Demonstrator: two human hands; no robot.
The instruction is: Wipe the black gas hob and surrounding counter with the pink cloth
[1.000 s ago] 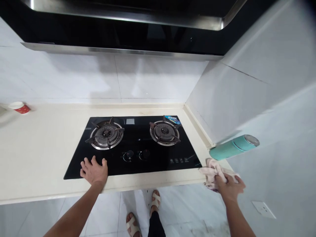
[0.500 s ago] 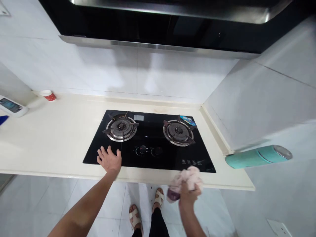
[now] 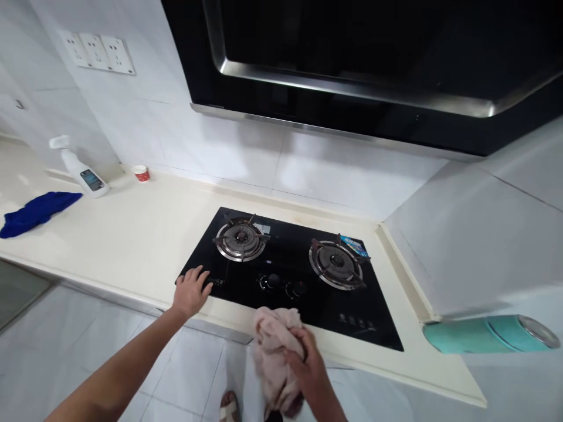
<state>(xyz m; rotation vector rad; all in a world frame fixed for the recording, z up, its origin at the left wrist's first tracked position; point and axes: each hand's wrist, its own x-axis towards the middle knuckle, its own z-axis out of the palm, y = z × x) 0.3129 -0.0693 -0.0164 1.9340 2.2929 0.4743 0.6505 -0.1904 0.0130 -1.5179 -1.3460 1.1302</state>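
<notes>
Okay, so looking at a pale pink cloth (image 3: 275, 346) bunched in the right hand (image 3: 308, 358), spilling out toward nine and ten o'clock from the fingers. Hanging roughly lengthwise from twelve to six, upper end right at the front edge of the black hob (image 3: 281, 252). Can't tell whether actually touching the glass or just in front of it. For the knobs (image 3: 273, 282), look to twelve o'clock from the cloth, just past that edge. Way nearer to the right hand than to the left hand (image 3: 191, 293), out at about ten o'clock. Grip-wise, seeing the right one curled snugly into the folds, and the left one spread loosely, palm down at the hob's eight o'clock corner, holding nothing. Also got a teal flask (image 3: 475, 334) on the desk (image 3: 132, 246) at three, plus, way off at ten, a spray bottle (image 3: 88, 176), red cup (image 3: 141, 173) and blue rag (image 3: 39, 212).
</notes>
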